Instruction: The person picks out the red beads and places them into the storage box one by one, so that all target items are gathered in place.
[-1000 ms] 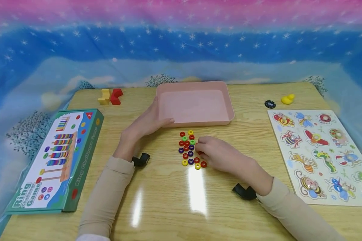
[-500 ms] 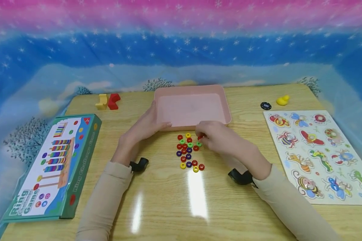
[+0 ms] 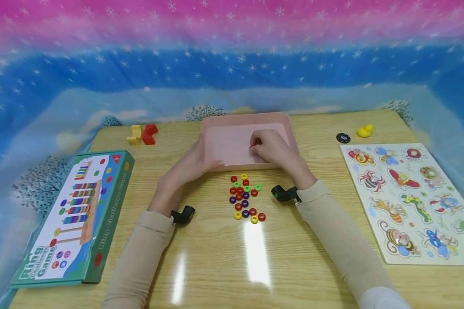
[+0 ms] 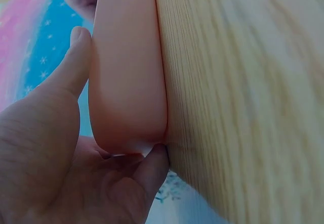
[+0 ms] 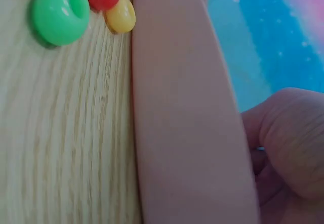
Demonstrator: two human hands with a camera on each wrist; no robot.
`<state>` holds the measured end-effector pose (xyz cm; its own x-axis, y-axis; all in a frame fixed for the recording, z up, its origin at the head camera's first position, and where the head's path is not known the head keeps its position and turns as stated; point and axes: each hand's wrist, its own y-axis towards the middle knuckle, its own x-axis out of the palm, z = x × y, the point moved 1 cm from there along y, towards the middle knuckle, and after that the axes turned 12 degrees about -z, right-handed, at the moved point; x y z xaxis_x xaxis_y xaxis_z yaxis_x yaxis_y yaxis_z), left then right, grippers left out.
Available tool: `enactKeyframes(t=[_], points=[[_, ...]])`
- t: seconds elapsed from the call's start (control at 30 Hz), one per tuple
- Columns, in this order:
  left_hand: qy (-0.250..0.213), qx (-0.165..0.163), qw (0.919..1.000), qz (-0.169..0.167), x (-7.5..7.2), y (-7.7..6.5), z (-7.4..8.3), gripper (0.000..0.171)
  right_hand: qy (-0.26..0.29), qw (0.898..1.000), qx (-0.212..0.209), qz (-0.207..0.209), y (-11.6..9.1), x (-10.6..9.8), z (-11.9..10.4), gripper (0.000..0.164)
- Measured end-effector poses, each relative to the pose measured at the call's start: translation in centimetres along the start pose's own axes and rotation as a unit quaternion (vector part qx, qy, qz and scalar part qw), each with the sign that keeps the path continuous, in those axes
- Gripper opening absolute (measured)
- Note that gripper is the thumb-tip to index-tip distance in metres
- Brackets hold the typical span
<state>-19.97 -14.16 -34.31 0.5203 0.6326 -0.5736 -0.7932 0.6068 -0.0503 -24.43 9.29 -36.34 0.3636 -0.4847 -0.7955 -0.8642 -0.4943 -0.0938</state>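
- Tan sleeves (image 3: 346, 240) reach in over the wooden table (image 3: 216, 266), with a black device (image 3: 183, 214) at each wrist.
- On the left lies the green box (image 3: 75, 214) marked "Ring Challenge Game"; on the right, the insect board (image 3: 407, 204) lies flat.
- Between the forearms sits a loose cluster of small rings (image 3: 238, 199) in red, yellow, green and dark purple, some touching, just in front of the tray (image 3: 226, 143).
- The left hand (image 3: 189, 164) grips the pink tray at its near left corner, thumb against the near side, fingers around the left side.
- The right hand (image 3: 273, 148) is inside the tray's outline, its grip narrow, pinching a red ring (image 3: 252, 146); whether that ring touches the tray floor I cannot tell.
- Farther off, a yellow block (image 3: 134, 135) and a red block (image 3: 150, 134) stand side by side at left; a black chip (image 3: 343, 137) and yellow duck (image 3: 365, 131) sit at right.
- Behind the table hangs a snowy-patterned cloth (image 3: 232, 77).
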Motion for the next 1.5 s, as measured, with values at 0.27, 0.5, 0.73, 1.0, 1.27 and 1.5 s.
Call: enactKeyframes(t=[0.27,0.5,0.73,1.0,1.27,1.5], points=[[0.003,0.003,1.0000,-0.002,0.2,0.1,0.1,0.094,0.009,0.998,0.060,0.011,0.2,0.0,1.1,0.011],[0.008,-0.035,0.9993,0.000,0.0,-0.1,0.2,0.099,0.016,0.999,-0.004,0.033,-1.3,-1.4,0.4,0.010],[0.042,-0.046,0.9979,0.016,0.3,1.1,-3.3,0.105,-0.005,0.994,-0.107,-0.029,-5.0,-1.8,-1.5,0.011],[0.046,-0.059,0.9970,0.020,0.4,1.1,-3.5,0.109,-0.085,0.982,-0.126,-0.115,-7.5,1.0,-2.5,0.013],[0.049,-0.053,0.9972,0.022,0.4,0.9,-3.4,0.106,-0.167,0.968,-0.135,-0.129,-7.7,2.7,-2.6,0.010],[0.046,-0.044,0.9978,0.021,0.4,1.0,-3.5,0.104,-0.161,0.969,-0.133,-0.131,-7.8,3.4,-2.8,0.007]])
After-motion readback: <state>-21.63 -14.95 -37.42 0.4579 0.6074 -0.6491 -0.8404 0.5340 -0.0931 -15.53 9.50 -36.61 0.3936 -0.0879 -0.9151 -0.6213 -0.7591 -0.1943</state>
